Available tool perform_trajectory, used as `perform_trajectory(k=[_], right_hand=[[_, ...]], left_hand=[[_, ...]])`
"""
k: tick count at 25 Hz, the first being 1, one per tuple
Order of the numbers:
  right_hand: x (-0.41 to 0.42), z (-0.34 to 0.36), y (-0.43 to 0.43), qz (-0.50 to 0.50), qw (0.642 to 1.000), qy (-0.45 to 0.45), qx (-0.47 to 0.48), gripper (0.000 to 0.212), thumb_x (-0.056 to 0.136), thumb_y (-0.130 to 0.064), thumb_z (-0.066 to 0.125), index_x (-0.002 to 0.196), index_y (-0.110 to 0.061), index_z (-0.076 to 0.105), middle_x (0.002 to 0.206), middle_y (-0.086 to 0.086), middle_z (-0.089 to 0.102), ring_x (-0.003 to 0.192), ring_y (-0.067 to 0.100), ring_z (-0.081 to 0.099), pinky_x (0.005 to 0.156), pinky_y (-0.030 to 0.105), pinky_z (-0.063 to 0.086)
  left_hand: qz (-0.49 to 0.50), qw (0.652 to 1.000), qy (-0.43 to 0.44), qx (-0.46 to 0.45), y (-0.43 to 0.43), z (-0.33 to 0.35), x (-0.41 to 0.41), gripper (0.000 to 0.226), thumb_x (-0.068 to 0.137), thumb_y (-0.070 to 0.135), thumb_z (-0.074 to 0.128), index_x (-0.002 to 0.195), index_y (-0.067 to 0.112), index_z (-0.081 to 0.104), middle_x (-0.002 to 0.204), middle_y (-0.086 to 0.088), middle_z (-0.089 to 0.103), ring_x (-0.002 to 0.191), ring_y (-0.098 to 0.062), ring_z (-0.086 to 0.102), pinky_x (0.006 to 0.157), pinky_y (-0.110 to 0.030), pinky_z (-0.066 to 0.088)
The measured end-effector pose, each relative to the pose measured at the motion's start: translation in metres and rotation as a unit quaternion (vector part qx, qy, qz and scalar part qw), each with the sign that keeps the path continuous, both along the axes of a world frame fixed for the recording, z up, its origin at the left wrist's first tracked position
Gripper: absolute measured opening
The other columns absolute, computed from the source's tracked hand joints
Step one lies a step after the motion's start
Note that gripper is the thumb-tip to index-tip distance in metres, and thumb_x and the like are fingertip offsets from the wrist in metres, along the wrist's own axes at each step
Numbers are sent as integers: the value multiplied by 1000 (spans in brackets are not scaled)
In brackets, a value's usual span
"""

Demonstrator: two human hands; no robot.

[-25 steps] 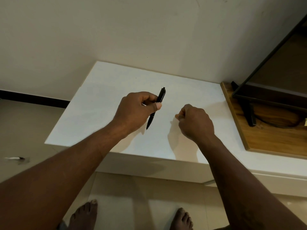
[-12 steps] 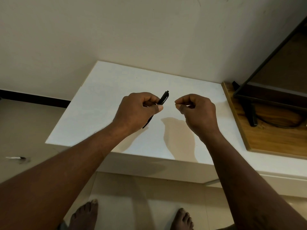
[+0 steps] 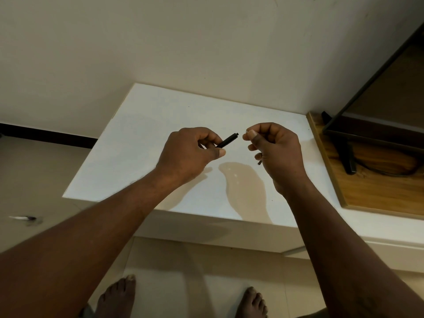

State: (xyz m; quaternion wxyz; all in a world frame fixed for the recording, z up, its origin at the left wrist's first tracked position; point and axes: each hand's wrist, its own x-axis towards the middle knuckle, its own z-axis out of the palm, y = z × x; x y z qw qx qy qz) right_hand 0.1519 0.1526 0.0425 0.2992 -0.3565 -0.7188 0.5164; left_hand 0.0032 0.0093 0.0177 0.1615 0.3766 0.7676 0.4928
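My left hand [image 3: 188,154] grips a black pen [image 3: 229,140] above the white table [image 3: 137,134]. The pen's end sticks out to the upper right, and the rest is hidden in my fist. My right hand [image 3: 277,152] hovers just right of that end with a small gap between them, fingers curled and thumb against forefinger. A small dark piece [image 3: 259,162] pokes out under its fingers; what it is cannot be made out.
A wooden board [image 3: 371,184] lies at the table's right, carrying a dark-framed screen [image 3: 367,131], its black foot [image 3: 348,157] and a cable [image 3: 390,173]. A wall stands behind. A small white object [image 3: 23,218] lies on the floor at left, and my bare feet [image 3: 119,294] are below.
Both hands have risen off the table. The pen swung from pointing down at the surface to lying nearly level, and my right hand lifted and came beside its end.
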Motion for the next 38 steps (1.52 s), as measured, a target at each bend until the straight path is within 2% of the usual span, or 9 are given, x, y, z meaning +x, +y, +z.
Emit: perform_trajectory(k=[3, 7, 17, 38], right_hand=[[1, -1, 0, 7, 1000, 3, -14, 7, 100, -14, 71, 99, -19, 75, 90, -6, 82, 71, 2, 68, 56, 15, 48], [1, -1, -2, 19, 1000, -6, -9, 7, 100, -12, 70, 102, -17, 76, 91, -5, 82, 72, 2, 69, 56, 14, 48], [3, 3, -4, 38, 999, -14, 1, 13, 100, -12, 70, 97, -24, 75, 90, -7, 82, 75, 5, 71, 60, 16, 50], [1, 5, -8, 44, 999, -25, 10, 13, 100, -13, 70, 97, -24, 76, 89, -5, 81, 75, 5, 72, 60, 16, 51]], left_hand=[[-2, 1000, -3, -2, 0, -1, 1, 16, 79, 35, 87, 93, 32, 78, 74, 14, 71, 63, -1, 60, 62, -32, 54], [-3, 1000, 2, -3, 0, -2, 1, 17, 77, 34, 88, 90, 34, 77, 74, 15, 71, 61, 0, 59, 60, -28, 48], [-2, 1000, 3, -6, 1, -2, 3, 18, 75, 34, 89, 87, 35, 75, 76, 14, 71, 63, -4, 60, 63, -28, 48], [1, 1000, 2, -3, -1, -2, 0, 18, 75, 34, 88, 86, 36, 74, 78, 14, 72, 64, -3, 60, 64, -26, 47]])
